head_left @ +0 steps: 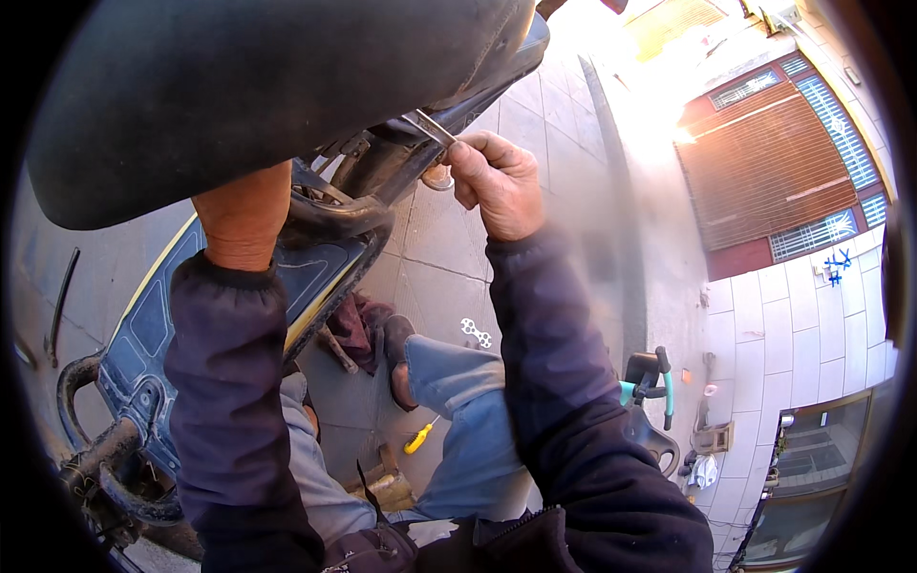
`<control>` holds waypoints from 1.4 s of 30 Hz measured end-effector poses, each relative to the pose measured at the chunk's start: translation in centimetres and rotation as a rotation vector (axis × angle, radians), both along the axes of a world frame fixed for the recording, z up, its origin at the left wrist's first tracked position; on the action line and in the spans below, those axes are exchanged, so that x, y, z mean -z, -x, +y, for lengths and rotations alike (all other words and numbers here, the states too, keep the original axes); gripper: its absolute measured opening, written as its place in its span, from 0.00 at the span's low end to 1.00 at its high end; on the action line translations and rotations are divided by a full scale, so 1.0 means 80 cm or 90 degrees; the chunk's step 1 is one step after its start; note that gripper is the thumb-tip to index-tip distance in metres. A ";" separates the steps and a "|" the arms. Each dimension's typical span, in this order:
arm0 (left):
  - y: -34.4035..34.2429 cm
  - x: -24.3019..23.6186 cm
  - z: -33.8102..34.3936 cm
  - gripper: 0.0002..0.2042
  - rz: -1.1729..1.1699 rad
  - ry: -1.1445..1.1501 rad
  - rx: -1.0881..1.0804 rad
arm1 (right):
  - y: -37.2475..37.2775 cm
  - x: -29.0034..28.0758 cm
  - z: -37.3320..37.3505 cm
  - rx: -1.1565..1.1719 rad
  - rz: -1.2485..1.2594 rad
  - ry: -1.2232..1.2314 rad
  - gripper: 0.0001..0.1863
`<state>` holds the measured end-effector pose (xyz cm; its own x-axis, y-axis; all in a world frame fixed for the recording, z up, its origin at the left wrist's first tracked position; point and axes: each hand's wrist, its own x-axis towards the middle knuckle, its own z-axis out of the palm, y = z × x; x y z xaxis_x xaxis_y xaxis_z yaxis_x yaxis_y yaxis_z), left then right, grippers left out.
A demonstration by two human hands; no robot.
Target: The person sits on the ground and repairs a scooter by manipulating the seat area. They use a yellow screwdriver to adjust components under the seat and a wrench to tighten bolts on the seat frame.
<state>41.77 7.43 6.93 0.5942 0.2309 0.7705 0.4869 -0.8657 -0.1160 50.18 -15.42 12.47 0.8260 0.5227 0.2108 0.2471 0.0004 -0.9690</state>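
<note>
The long black seat (258, 95) of a motor scooter fills the upper left. My left hand (244, 215) reaches up beneath it; only the wrist and lower part show, and the seat hides the fingers. To the right of it, my right hand (501, 186) is closed, pinching a slim silver metal tool (428, 126) between thumb and fingers. The tool looks like a wrench, and its far end goes in by the dark frame under the seat's edge. Below lies the scooter's blue-grey footboard (320, 272) with a yellow edge.
On the paving lie a yellow-handled screwdriver (417, 439), a bone-shaped multi-hole wrench (475, 332) and a dark red cloth (361, 325). A black rod (65, 296) is at far left. A black and turquoise wheeled item (654, 392) stands right, before a tiled wall (764, 334).
</note>
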 end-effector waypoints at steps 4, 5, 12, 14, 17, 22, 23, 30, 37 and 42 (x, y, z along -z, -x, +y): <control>-0.001 -0.001 0.002 0.23 0.020 -0.021 -0.028 | -0.002 -0.002 0.003 -0.011 -0.002 0.007 0.12; 0.000 -0.001 0.002 0.24 0.021 -0.023 -0.026 | -0.004 -0.002 0.004 -0.013 -0.002 0.006 0.12; 0.002 -0.007 0.000 0.24 0.030 -0.067 -0.056 | -0.014 -0.005 0.006 -0.032 0.012 -0.017 0.13; 0.004 -0.005 0.004 0.23 0.015 -0.081 -0.047 | -0.014 -0.006 0.009 -0.035 0.018 -0.013 0.13; 0.006 -0.006 0.006 0.20 0.001 -0.089 -0.017 | -0.016 -0.005 0.012 -0.041 0.029 0.000 0.13; 0.002 0.017 0.020 0.21 -0.023 -0.053 0.044 | -0.019 -0.003 0.014 -0.058 0.048 -0.017 0.12; 0.001 0.018 0.021 0.21 -0.032 -0.050 0.053 | -0.020 -0.002 0.014 -0.057 0.053 -0.019 0.12; 0.002 0.019 0.026 0.20 -0.068 -0.029 0.097 | -0.023 0.004 0.011 -0.077 0.067 0.005 0.12; 0.004 0.014 0.021 0.19 -0.053 0.028 0.113 | -0.027 0.000 0.018 -0.079 0.059 0.009 0.11; 0.012 -0.007 0.007 0.15 -0.033 0.014 0.094 | -0.047 -0.012 0.017 -0.057 -0.011 0.055 0.11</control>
<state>40.80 8.03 7.52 0.5822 0.1607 0.7970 0.3589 -0.9304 -0.0745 53.93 -14.06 13.43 0.7712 0.6117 0.1761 0.2671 -0.0599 -0.9618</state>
